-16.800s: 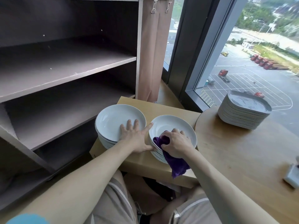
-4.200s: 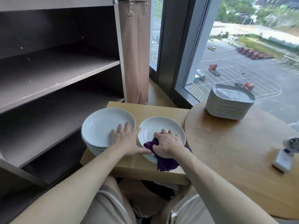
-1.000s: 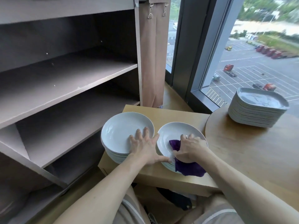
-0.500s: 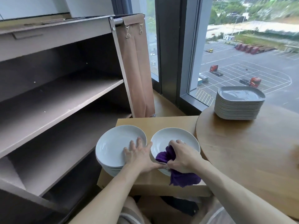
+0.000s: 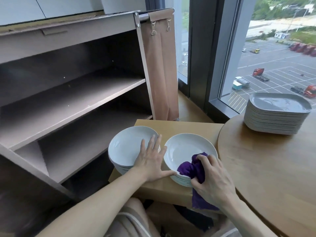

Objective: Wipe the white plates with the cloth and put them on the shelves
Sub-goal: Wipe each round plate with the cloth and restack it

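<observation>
Purple cloth (image 5: 193, 168) lies bunched on the top plate of the right stack (image 5: 184, 147) of white plates, toward that plate's near right rim, and its loose tail hangs over the rim below the wrist. The right hand (image 5: 212, 182) grips it, fingers curled round the bundle and pressing it onto the plate. The left hand (image 5: 152, 161) lies flat with fingers spread on the near right side of the left stack (image 5: 126, 147), its thumb stretched out to the rim of the right stack.

Both stacks sit side by side on a low wooden stand (image 5: 179, 125), the left one at its left edge, the right one at its near right corner, just beside a round table (image 5: 273, 159). Grey plates (image 5: 277, 115) (squarish, piled high) stand at the round table's far edge by the window. Brown shelves (image 5: 77, 94) stand left of the stand, with no plate on the boards in view, and a tan curtain (image 5: 160, 65) hangs at their right side.
</observation>
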`<state>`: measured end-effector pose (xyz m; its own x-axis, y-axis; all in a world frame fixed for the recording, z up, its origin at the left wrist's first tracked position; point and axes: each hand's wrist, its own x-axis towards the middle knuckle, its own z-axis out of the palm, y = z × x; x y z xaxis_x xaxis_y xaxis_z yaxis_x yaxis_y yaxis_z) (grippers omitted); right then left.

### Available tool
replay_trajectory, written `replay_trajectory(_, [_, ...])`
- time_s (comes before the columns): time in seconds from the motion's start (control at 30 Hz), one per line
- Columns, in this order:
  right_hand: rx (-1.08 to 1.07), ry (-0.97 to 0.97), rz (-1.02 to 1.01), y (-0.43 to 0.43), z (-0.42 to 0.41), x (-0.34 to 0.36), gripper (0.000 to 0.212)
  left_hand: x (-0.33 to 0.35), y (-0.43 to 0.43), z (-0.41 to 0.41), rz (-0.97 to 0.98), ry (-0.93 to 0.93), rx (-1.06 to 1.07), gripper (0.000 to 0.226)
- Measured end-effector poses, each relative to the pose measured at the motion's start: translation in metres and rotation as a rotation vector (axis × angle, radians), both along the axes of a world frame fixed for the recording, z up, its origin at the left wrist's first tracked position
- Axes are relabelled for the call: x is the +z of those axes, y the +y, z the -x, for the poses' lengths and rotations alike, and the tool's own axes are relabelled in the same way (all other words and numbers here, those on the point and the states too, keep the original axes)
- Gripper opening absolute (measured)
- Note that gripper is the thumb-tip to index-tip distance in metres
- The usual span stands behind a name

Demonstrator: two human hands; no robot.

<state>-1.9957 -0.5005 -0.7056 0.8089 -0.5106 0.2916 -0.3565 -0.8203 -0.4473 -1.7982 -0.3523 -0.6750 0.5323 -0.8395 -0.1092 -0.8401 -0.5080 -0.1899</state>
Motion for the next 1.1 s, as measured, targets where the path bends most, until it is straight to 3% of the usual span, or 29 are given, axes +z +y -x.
replay_trajectory(0.13, [0.013, -0.028, -0.058, -0.009, -0.001, 0.006, 0.056, -0.006, -0.002, 0.021, 0.158, -0.253, -0.542, 0.043])
replay_trajectory(0.23, [-0.011, -0.040, -0.094, -0.016, 0.002, 0.008, 0.054, -0.007, -0.010, 0.036, 0.040, -0.270, -0.647, 0.008])
replay_trajectory(0.33, [-0.018, -0.059, -0.101, -0.018, 0.002, 0.007, 0.053, -0.002, -0.014, 0.044, -0.097, -0.307, -0.613, 0.013])
replay_trajectory(0.57, [-0.029, -0.146, -0.034, -0.016, 0.002, 0.009, 0.057, 0.029, -0.015, 0.046, -0.177, -0.404, -0.583, 0.023])
replay_trajectory(0.93, [-0.001, -0.291, -0.095, -0.014, 0.001, 0.006, 0.058, 0.103, 0.005, 0.017, -0.050, -0.632, -0.692, 0.030])
replay_trajectory(1.1, [0.027, -0.271, -0.130, -0.013, -0.002, 0.001, 0.056, 0.114, 0.037, 0.008, 0.079, -0.645, -0.594, 0.027])
